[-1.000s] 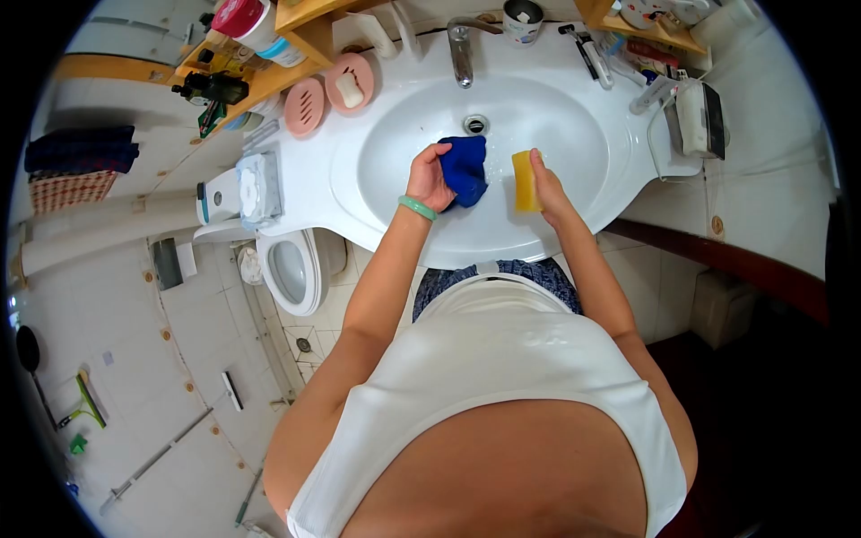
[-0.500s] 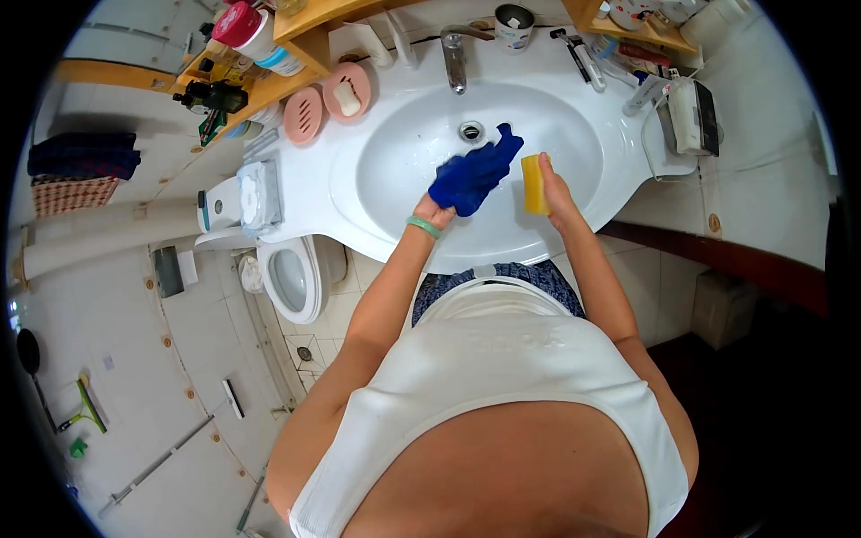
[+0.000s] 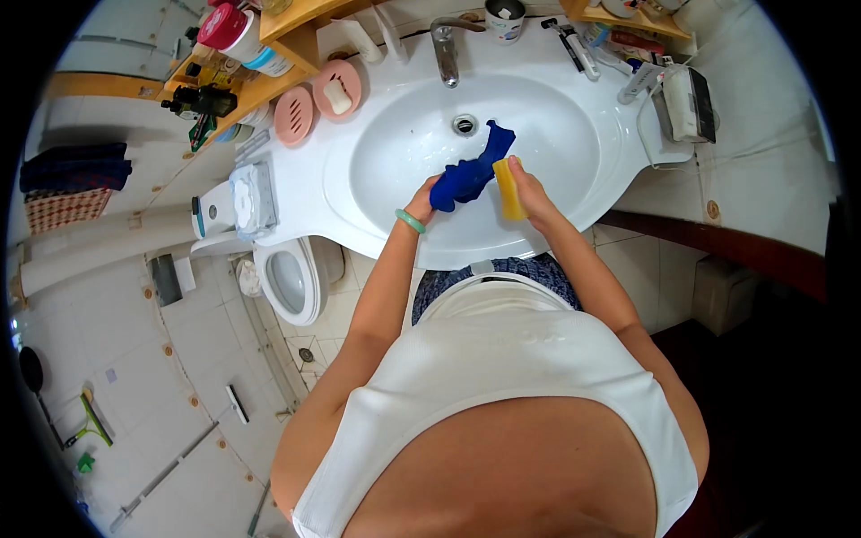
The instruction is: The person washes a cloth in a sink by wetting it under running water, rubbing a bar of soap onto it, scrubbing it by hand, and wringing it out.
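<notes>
My left hand [image 3: 420, 203], with a green bangle at the wrist, grips the near left end of a wet-looking blue cloth [image 3: 466, 179]. The cloth hangs bunched over the sink basin [image 3: 386, 134], its far end pointing toward the drain. In my right hand [image 3: 533, 194] is a yellow bar of soap [image 3: 509, 190], held upright on edge with fingers along its right side. The soap's top end is against or just beside the cloth; I cannot tell whether they touch.
Behind the basin stand a faucet [image 3: 445, 54] and a cup [image 3: 505, 21]. Two pink soap dishes [image 3: 294, 117] lie at the left, one with a white soap [image 3: 338, 97]. Razors [image 3: 574, 49] and a tissue pack [image 3: 689, 106] sit at the right. A toilet [image 3: 289, 278] is at the left.
My right hand has moved left with the yellow soap, closing the gap to the blue cloth. The cloth now looks narrower and more bunched. The whole view has shifted slightly.
</notes>
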Demonstrator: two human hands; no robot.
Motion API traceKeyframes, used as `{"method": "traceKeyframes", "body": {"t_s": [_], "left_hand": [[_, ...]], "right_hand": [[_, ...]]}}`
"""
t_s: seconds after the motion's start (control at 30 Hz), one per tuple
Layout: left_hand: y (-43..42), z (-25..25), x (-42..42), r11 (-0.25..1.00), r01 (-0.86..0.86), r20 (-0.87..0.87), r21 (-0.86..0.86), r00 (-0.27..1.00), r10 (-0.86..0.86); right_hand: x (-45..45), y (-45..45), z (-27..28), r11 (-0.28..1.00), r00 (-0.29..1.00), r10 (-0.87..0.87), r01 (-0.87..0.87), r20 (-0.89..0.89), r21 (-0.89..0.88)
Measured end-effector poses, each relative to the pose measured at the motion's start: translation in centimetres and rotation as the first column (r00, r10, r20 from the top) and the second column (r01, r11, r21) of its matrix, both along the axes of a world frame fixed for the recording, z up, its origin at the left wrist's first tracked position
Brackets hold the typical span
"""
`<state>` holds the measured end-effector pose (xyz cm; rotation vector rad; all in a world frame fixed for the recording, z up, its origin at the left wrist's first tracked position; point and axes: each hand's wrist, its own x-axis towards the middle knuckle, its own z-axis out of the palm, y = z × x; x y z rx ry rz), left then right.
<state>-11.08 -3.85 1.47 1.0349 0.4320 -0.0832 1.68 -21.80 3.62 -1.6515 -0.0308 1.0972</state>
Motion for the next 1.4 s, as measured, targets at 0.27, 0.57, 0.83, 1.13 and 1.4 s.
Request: {"method": "traceKeyframes", "body": {"t_s": [0.27,0.57,0.83,1.13,1.4], "left_hand": [[-2.2,2.8,2.9,0.824,-0.138,0.201,-0.549,0.936,0.29],[-5.2,3.4,1.7,0.533,-0.237,0.047,-0.812,0.884,0.465],[-4.5,0.2,-0.4,0.534,-0.189,0.146,-0.824,0.839,0.523],[-3.6,4.8,1.4,0.59,-0.264,0.078,-0.763,0.869,0.489],[-4.2,1.4,0.6,0.524,-0.198,0.066,-0.828,0.895,0.442]], "right_hand": [[-1.9,2.8,2.5,0.999,0.625,0.019,-0.034,0.78,0.003],[-0.3,7.7,1.4,0.956,0.412,0.292,-0.107,0.863,-0.273],[-6.0,6.5,3.7,0.916,0.211,0.246,-0.37,0.946,-0.155],[-3.5,7.3,2.6,0.933,0.309,0.346,-0.216,0.886,-0.29],[-0.9,8.8,0.6,0.915,0.366,0.373,-0.296,0.852,-0.274]]}}
